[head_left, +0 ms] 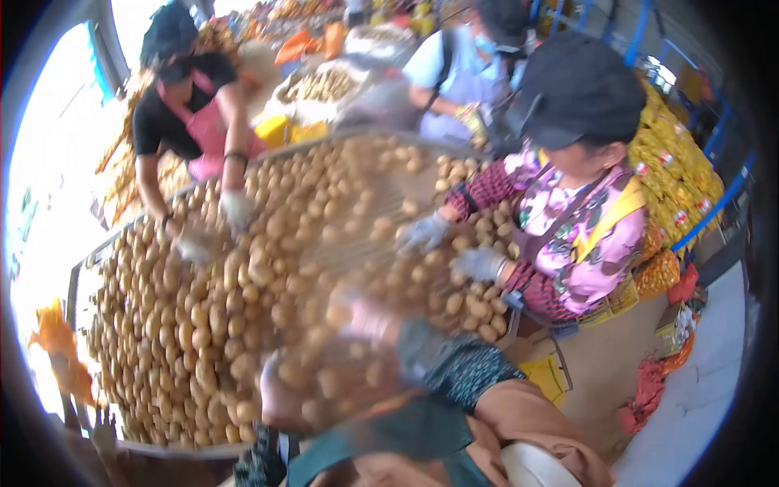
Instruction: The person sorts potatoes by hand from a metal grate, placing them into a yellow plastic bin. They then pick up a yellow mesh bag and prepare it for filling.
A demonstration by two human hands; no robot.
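Potatoes [191, 337] cover a wide sorting table [174, 451] in front of me. At the near edge my left hand [277, 396] is low among them, beside a potato [290, 374]; its fingers are partly hidden and blurred. My right hand [367, 318] reaches over the middle of the heap from a patterned sleeve, smeared by motion. A light-brown potato [337, 313] lies right at its fingertips. I cannot tell whether that hand grips it. Several potatoes around both hands are blurred too.
Across the table a person in a pink apron [195, 122] handles potatoes with gloved hands. At the right a person in a floral top [580, 211] has gloved hands over the potatoes; another [466, 77] stands behind. Yellow net sacks [673, 162] are stacked at right. A yellow crate [545, 377] sits below.
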